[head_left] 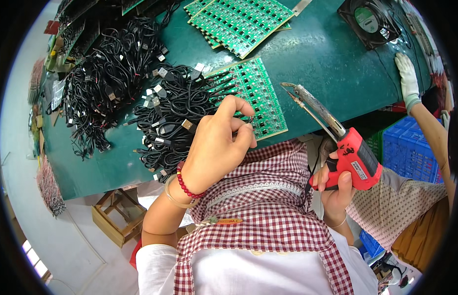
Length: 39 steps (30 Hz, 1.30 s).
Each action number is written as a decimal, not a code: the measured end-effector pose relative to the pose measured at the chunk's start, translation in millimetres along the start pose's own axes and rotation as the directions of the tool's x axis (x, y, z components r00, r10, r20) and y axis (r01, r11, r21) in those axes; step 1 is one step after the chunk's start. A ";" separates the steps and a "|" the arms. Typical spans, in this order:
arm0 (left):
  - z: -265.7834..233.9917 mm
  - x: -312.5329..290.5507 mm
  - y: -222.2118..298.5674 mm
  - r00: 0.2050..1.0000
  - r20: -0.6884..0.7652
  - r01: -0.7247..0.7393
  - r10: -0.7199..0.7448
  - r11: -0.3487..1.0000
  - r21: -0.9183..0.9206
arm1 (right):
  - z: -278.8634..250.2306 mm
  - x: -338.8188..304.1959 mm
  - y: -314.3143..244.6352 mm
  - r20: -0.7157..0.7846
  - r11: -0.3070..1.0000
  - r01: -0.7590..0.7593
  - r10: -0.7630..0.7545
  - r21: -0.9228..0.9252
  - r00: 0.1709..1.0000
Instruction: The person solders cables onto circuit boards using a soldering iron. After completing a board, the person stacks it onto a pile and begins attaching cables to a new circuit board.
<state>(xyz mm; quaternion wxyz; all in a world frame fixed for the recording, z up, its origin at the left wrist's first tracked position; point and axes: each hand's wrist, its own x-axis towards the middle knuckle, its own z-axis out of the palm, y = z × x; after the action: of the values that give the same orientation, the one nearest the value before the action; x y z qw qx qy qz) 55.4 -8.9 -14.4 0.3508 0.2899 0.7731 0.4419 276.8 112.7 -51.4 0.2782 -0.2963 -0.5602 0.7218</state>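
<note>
My right hand (337,189) is wrapped around the red handle of a soldering gun (359,162). Its long metal barrel and tip point up and left, off to the right of a green circuit board panel (263,93) and apart from it. My left hand (221,140) is over the panel's near left part, thumb and forefinger pinched on the thin wire end of a cable (252,118). Black USB cables (177,105) lie bunched left of the panel, several of their wire ends running onto its upper left rows. The rest of the pinched cable is hidden under my hand.
More circuit panels (239,22) are stacked at the back of the green table (327,64). Another heap of black cables (108,73) lies at the left. A fan (369,22) stands back right, near a co-worker's gloved hand (407,78). Blue crates (411,147) are beyond the table edge.
</note>
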 end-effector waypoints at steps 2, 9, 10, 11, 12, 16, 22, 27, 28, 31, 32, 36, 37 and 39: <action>1.7 -2.3 -3.1 1.000 0.005 0.010 -0.010 0.999 0.039 | -0.1 -0.4 -0.3 -0.006 1.000 -0.005 0.005 -0.004 1.000; 14.6 -24.6 -7.1 0.917 -0.072 -0.311 0.392 0.817 0.485 | -20.2 -13.9 3.9 0.069 0.997 -0.059 0.063 -0.053 0.996; 16.2 -22.3 -10.7 0.919 -0.070 -0.310 0.389 0.818 0.484 | -24.1 -17.2 5.2 0.097 0.995 -0.080 0.086 -0.067 0.992; 18.2 -19.2 -17.6 0.887 -0.101 -0.339 0.450 0.785 0.518 | -25.6 -19.9 4.5 0.084 0.991 -0.105 0.112 -0.077 0.990; 20.7 -18.0 -23.1 0.851 -0.130 -0.365 0.510 0.749 0.553 | -26.5 -22.2 3.7 0.086 0.991 -0.109 0.116 -0.078 0.990; 26.6 -16.0 -25.6 0.846 -0.131 -0.338 0.517 0.710 0.618 | -29.3 -29.8 -0.2 0.112 0.981 -0.156 0.169 -0.117 0.979; 24.6 -16.1 -26.3 0.852 -0.136 -0.336 0.506 0.727 0.599 | -38.1 -37.5 2.6 0.192 0.973 -0.224 0.231 -0.059 0.954; 26.3 -15.1 -28.0 0.854 -0.142 -0.325 0.501 0.725 0.607 | -37.9 -39.6 2.0 0.186 0.960 -0.274 0.281 -0.062 0.942; 26.3 -15.0 -27.6 0.857 -0.141 -0.319 0.496 0.725 0.611 | -38.1 -40.6 2.7 0.182 0.951 -0.286 0.304 -0.115 0.935; 26.6 -15.1 -28.3 0.857 -0.142 -0.316 0.495 0.724 0.613 | -38.2 -41.8 2.6 0.190 0.938 -0.300 0.331 -0.175 0.924; 26.6 -14.9 -28.6 0.855 -0.144 -0.320 0.499 0.724 0.611 | -38.1 -41.9 2.5 0.203 0.936 -0.301 0.336 -0.183 0.920; 26.5 -14.4 -27.5 0.859 -0.140 -0.313 0.493 0.721 0.618 | -38.3 -39.6 4.4 0.243 0.937 -0.279 0.326 -0.208 0.914; 26.4 -14.2 -27.3 0.859 -0.138 -0.315 0.494 0.720 0.619 | -35.6 -39.1 3.9 0.230 0.940 -0.263 0.311 -0.216 0.922; 26.5 -14.2 -26.8 0.859 -0.137 -0.314 0.493 0.720 0.619 | -35.6 -39.2 3.9 0.220 0.942 -0.247 0.296 -0.226 0.929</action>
<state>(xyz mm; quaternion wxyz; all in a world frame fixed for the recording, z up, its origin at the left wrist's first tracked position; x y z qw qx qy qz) 81.1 -18.7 -43.7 0.0219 0.4766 0.8293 0.2910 329.2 106.0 -57.7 0.0718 -0.3033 -0.6119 0.7269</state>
